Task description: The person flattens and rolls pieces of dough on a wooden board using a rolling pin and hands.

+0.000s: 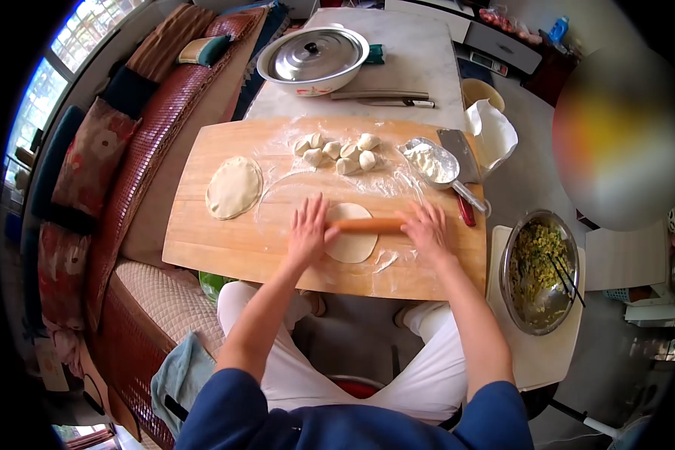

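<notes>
A wooden rolling pin (371, 225) lies across a round sheet of dough (351, 247) on the floured wooden board (277, 259). My left hand (310, 229) is on the pin's left end, fingers spread. On the right end rests my right hand (426, 227), its fingers also apart and pointing away from me. Flattened dough rounds (234, 187) sit at the board's left. Several small dough pieces (349, 152) are grouped beyond the pin. A metal scoop of flour (432, 163) lies at the back right beside a cleaver (460, 156) with a red handle.
A lidded enamel basin (313, 60) stands on the marble table (420, 45) behind the board. To the right, a steel bowl of chopped filling (540, 270) holds dark chopsticks. A sofa with cushions (97, 154) runs along the left.
</notes>
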{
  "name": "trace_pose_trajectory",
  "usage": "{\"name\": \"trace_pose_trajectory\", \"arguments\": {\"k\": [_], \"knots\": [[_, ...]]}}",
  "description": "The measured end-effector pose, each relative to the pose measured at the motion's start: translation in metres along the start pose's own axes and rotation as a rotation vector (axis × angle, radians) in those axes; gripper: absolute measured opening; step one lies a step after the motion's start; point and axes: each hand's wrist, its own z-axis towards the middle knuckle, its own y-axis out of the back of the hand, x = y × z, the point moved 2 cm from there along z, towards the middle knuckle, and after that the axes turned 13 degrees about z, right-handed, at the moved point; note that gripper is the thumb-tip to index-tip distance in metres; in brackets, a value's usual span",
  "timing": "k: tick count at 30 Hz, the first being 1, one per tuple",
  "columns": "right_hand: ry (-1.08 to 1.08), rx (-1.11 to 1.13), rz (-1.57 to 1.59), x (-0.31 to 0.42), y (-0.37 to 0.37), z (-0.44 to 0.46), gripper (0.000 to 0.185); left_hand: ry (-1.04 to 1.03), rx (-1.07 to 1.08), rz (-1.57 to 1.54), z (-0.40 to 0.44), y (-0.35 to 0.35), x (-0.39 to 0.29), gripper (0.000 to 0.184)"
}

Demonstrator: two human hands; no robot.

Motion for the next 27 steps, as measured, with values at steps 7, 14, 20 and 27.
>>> {"name": "trace_pose_trajectory", "arguments": {"k": [7, 14, 20, 27], "knots": [[0.026, -0.051, -0.009, -0.029, -0.016, -0.031, 0.036, -0.116, 0.054, -0.062, -0.015, 0.002, -0.013, 0.079], [-0.076, -0.022, 0.252, 0.012, 0.015, -0.051, 0.032, 0.072, -0.077, -0.19, -0.04, 0.031, -0.005, 0.081], [-0.418, -0.237, 0.598, -0.024, -0.015, -0.078, 0.03, 0.19, -0.072, -0.21, -0.059, 0.014, -0.031, 0.08], [-0.233, -0.099, 0.361, -0.027, -0.016, -0.067, 0.033, 0.265, -0.121, -0.275, -0.109, 0.064, -0.007, 0.076]]}}
